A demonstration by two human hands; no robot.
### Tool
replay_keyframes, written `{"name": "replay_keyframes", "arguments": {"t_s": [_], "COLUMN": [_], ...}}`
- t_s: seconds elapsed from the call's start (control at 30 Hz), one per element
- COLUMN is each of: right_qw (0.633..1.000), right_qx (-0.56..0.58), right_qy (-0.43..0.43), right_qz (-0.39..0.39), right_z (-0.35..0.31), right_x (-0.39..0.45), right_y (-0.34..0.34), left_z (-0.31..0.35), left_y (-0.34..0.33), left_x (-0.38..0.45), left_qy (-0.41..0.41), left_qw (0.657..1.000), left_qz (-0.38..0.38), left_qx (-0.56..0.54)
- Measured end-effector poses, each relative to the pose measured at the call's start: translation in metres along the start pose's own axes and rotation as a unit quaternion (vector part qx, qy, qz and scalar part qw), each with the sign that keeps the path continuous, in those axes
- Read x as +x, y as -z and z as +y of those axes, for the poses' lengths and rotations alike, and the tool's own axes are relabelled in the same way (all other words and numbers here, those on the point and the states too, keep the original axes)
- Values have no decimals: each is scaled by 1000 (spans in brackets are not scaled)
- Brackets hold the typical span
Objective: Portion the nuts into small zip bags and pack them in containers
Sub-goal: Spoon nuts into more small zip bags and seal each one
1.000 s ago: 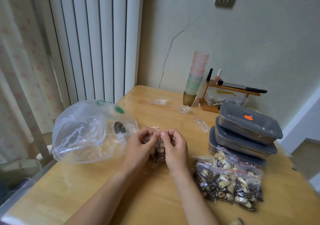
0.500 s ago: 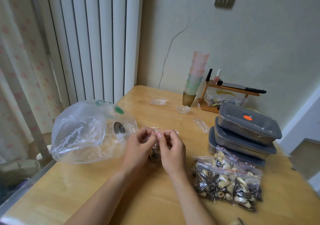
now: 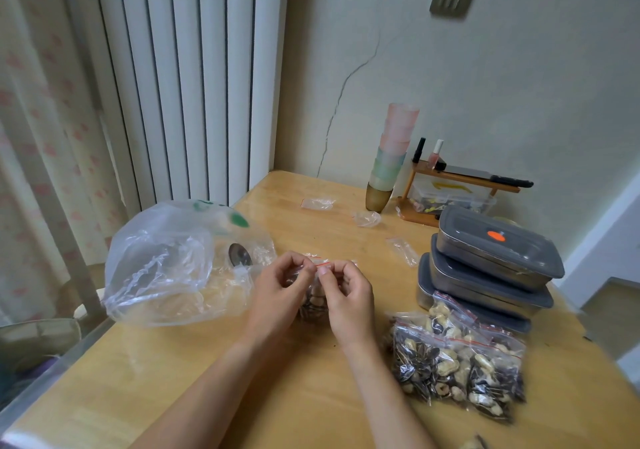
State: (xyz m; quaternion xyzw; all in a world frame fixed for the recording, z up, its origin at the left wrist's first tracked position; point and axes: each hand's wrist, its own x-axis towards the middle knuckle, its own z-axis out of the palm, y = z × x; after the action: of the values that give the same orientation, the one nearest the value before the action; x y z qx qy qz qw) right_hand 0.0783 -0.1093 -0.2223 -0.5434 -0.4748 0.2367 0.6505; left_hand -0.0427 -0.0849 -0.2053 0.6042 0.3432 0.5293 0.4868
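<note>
A small zip bag (image 3: 313, 305) of nuts and sunflower seeds stands on the wooden table (image 3: 173, 372) between my hands. My left hand (image 3: 278, 293) and my right hand (image 3: 349, 296) both pinch its red zip strip at the top, fingertips almost touching. A large clear plastic bag (image 3: 166, 268) with a metal spoon (image 3: 239, 255) inside lies at the left. Several filled zip bags (image 3: 457, 362) are piled at the right. Three grey-lidded steel containers (image 3: 491, 251) are stacked behind them.
Empty small zip bags (image 3: 318, 203) lie further back on the table. A stack of coloured cups (image 3: 391, 158) and a wooden rack (image 3: 450, 189) with bottles and a knife stand by the wall. The table's left edge borders curtains and a radiator.
My hands have drawn closer together along the zip strip of the small bag. The bag stays in the same spot on the table.
</note>
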Motion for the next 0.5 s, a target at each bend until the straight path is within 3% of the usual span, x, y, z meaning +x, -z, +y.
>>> {"name": "replay_keyframes", "arguments": {"t_s": [0.5], "right_qw": [999], "right_qx": [-34], "right_qy": [34], "right_qz": [5], "right_z": [-5], "right_x": [-2], "right_y": [3], "left_z": [-2], "left_y": [-1], "left_x": [-1], "left_qy": [-4], "left_qw": [1000], "left_qz": [-27], "left_qx": [7]}}
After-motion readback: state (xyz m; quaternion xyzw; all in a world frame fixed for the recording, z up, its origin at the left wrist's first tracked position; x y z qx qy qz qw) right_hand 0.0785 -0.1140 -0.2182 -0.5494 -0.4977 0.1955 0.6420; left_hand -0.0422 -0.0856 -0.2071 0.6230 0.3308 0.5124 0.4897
